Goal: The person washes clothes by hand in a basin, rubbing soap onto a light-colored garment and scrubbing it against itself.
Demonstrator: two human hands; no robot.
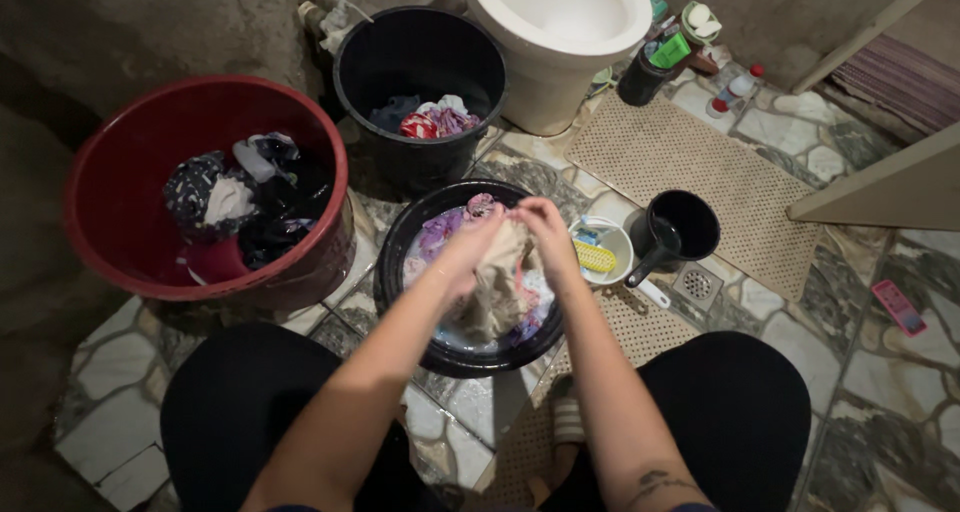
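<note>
Head camera, looking straight down at a seated person's bare forearms and black-clad knees over a stone-tiled bathroom floor. Both hands meet above a round black plastic wash basin (400,247) that stands on the floor between the knees. The left hand (472,240) and the right hand (545,222) are each closed around the top of a wet beige cloth (497,287), fingers pinching bunched fabric, the two hands almost touching. The cloth hangs down into the basin, where purple and pink garments (445,227) lie in soapy water.

Left of the basin stands a large red plastic tub (120,152) holding dark and white laundry. Behind the basin is a black plastic bucket (420,52) with a few coloured clothes at the bottom. Just right of the basin sits a small white bowl (615,257) with a yellow scrub brush (596,258), and beside it a black plastic scoop with a handle (680,227). A white toilet bowl (560,32) stands at the top, a beige perforated mat (690,162) in front of it.
</note>
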